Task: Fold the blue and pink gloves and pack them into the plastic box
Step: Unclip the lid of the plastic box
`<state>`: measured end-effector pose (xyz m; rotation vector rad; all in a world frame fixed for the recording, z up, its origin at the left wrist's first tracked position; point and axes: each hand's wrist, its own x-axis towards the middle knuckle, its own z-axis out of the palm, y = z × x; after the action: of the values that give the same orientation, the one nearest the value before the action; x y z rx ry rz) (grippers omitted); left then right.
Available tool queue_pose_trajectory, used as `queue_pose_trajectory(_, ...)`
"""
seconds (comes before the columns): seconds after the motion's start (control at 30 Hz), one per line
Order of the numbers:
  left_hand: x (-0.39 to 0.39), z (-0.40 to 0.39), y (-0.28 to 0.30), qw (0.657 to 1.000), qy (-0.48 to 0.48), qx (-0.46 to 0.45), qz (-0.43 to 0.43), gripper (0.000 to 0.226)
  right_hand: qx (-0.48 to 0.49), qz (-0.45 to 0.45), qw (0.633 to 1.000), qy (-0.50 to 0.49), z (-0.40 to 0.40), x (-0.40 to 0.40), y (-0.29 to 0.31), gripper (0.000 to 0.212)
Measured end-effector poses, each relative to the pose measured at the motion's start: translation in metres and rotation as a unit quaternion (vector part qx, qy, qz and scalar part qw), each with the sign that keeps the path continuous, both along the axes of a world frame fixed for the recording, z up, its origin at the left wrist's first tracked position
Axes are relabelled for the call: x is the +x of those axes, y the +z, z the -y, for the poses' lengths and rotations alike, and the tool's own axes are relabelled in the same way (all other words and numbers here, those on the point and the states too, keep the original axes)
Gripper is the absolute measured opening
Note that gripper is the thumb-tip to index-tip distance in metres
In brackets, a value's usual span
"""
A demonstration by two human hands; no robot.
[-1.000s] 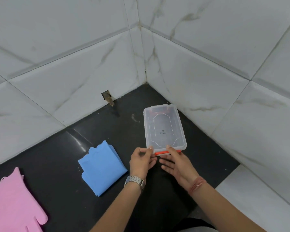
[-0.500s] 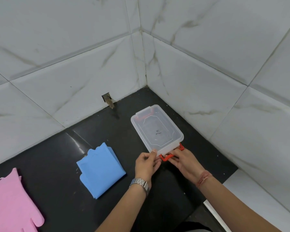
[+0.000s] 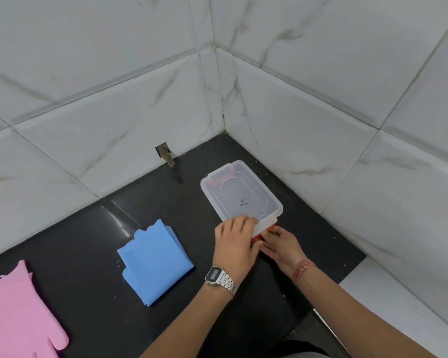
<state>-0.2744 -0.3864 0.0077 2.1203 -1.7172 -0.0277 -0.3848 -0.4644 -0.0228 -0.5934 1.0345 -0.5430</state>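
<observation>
The pink glove (image 3: 16, 313) lay flat and unfolded at the far left of the black bench (image 3: 88, 254); the blue glove (image 3: 155, 259) sat folded mid-bench. The left hand (image 3: 234, 244) pressed on the plastic box (image 3: 239, 192) lid's near edge, its grip closed over the rim. The right hand (image 3: 279, 241) pinched the orange latch (image 3: 265, 232). Opening the box seemed in hand; next, the lid needed lifting off.

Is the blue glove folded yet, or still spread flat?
Folded. The blue glove lies on the black counter as a compact doubled shape, layered edges showing along its upper side.
</observation>
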Motion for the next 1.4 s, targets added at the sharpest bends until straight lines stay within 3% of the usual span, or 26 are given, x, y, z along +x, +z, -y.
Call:
queue_pose_trajectory(0.23,0.005,0.018,0.013,0.998,-0.052,0.024,0.039,0.026,-0.029,-0.015,0.999,-0.012,0.002,0.01,0.004,0.019)
queue_pose_trajectory(0.73,0.014,0.02,0.028,0.997,0.007,0.039,-0.07,0.032,-0.048,-0.009,0.999,-0.015,0.003,0.017,0.012,0.022)
queue_pose_trajectory(1.17,0.007,0.012,0.024,0.997,0.013,0.031,-0.067,0.032,-0.067,-0.027,0.997,-0.006,-0.003,0.017,0.01,0.03)
queue_pose_trajectory(1.4,0.009,0.015,0.047,0.992,0.015,-0.07,-0.101,0.033,-0.065,-0.052,0.996,-0.016,-0.006,0.013,0.007,0.033)
